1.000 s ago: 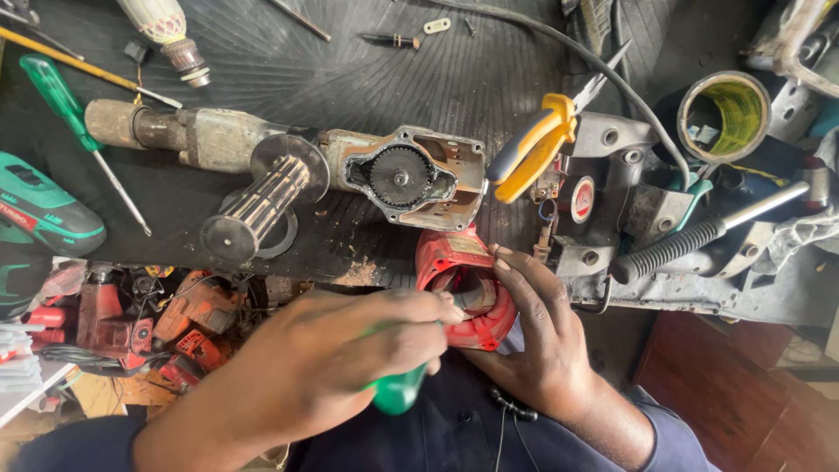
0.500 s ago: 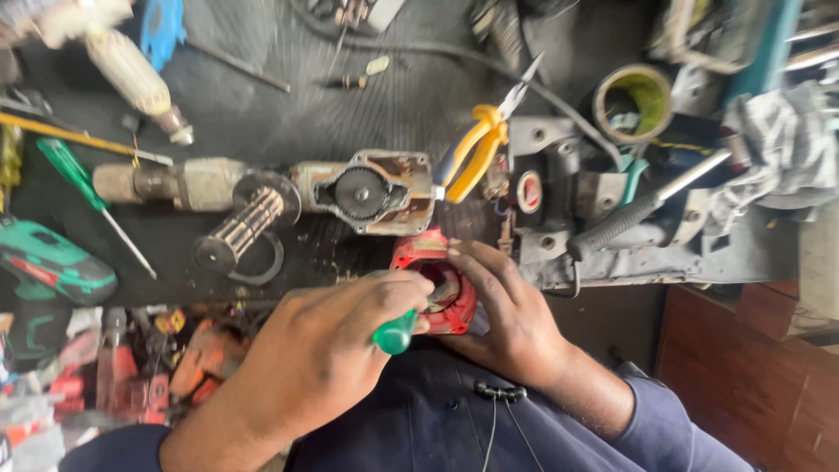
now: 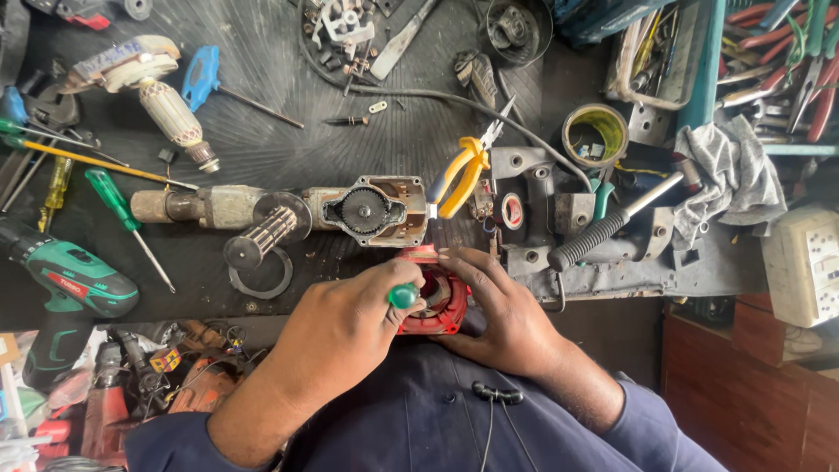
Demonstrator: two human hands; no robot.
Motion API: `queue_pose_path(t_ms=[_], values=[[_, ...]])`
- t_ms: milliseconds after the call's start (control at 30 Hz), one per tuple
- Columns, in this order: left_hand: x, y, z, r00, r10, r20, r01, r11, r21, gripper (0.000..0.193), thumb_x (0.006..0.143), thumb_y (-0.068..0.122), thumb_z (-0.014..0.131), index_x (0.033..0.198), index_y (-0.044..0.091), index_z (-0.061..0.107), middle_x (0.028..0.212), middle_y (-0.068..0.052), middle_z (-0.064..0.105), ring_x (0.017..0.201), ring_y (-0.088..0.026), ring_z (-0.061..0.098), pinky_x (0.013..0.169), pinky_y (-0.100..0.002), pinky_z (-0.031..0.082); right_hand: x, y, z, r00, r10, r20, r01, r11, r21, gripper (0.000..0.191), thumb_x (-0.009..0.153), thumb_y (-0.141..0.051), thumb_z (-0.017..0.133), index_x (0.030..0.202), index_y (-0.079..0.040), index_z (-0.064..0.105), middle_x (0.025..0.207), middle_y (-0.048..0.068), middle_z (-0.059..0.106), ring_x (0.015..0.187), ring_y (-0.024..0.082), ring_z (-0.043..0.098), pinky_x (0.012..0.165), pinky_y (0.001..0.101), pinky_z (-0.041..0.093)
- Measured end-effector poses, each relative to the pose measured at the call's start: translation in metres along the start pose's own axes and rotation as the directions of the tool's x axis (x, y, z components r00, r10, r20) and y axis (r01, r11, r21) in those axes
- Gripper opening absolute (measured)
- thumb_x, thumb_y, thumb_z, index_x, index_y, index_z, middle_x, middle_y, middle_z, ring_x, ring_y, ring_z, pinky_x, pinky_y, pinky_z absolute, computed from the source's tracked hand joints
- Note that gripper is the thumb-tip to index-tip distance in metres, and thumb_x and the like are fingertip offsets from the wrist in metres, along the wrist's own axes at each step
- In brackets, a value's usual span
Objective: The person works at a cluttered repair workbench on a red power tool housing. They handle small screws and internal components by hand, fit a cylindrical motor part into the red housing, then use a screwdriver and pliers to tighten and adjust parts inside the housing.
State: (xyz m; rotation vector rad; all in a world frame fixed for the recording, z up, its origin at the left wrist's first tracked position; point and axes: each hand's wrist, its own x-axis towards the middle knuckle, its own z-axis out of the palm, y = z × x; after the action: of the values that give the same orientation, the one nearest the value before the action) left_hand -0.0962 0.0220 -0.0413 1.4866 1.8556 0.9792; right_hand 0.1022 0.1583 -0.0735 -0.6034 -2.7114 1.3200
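The left hand (image 3: 345, 328) is curled nearly into a fist around a screwdriver with a green handle (image 3: 403, 295), only the rounded butt of the handle showing above the thumb and knuckles; the shaft is hidden, so where its tip sits cannot be told. The right hand (image 3: 507, 319) is partly closed, its palm and fingers cupped against the right side of a red motor housing (image 3: 441, 301), fingertips lying along the housing's upper rim. The housing sits at the near edge of the counter (image 3: 288, 87), pressed between the 2 hands and close to the person's dark blue shirt. Both forearms angle inward from the body and meet at the housing. Just beyond the housing lies an open gearbox (image 3: 374, 210) with its gear exposed, and yellow-handled pliers (image 3: 461, 175) rest to the right of that gearbox.
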Motion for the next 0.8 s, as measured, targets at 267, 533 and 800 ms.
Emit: queue_pose_path(t_ms=[267, 533, 800], values=[[-0.007, 0.011, 0.004, 0.997, 0.003, -0.072, -0.002, 1.000, 0.010, 0.034, 0.084, 0.006, 0.075, 0.113, 0.010, 0.059, 0.097, -0.008, 0.074, 0.079, -0.030, 0.074, 0.061, -0.039, 0.058, -0.003, 0.003, -0.006, 0.998, -0.061, 0.023, 0.059, 0.997, 0.057, 0.094, 0.073, -0.027, 0.091, 0.150, -0.004, 0.042, 0.149, 0.020, 0.048, 0.136, 0.039, 0.054, 0.108, 0.0438, 0.050], [-0.014, 0.016, 0.019, 0.996, -0.013, -0.083, 0.019, 0.998, 0.068, 0.039, 0.081, 0.000, 0.072, 0.116, 0.008, 0.057, 0.101, -0.007, 0.075, 0.079, -0.029, 0.075, 0.064, -0.038, 0.060, -0.005, 0.007, -0.007, 0.995, -0.087, 0.048, 0.085, 0.995, 0.057, 0.093, 0.074, -0.026, 0.090, 0.150, -0.003, 0.042, 0.150, 0.021, 0.048, 0.137, 0.040, 0.053, 0.109, 0.0444, 0.049], [-0.014, 0.015, 0.019, 0.993, -0.060, -0.097, 0.062, 0.998, 0.022, 0.036, 0.086, 0.004, 0.069, 0.120, 0.005, 0.056, 0.104, -0.007, 0.075, 0.082, -0.028, 0.076, 0.064, -0.038, 0.060, -0.006, 0.006, -0.004, 0.995, -0.088, 0.035, 0.087, 0.995, 0.041, 0.090, 0.072, -0.024, 0.090, 0.147, -0.002, 0.044, 0.147, 0.021, 0.049, 0.133, 0.040, 0.055, 0.105, 0.0432, 0.052]])
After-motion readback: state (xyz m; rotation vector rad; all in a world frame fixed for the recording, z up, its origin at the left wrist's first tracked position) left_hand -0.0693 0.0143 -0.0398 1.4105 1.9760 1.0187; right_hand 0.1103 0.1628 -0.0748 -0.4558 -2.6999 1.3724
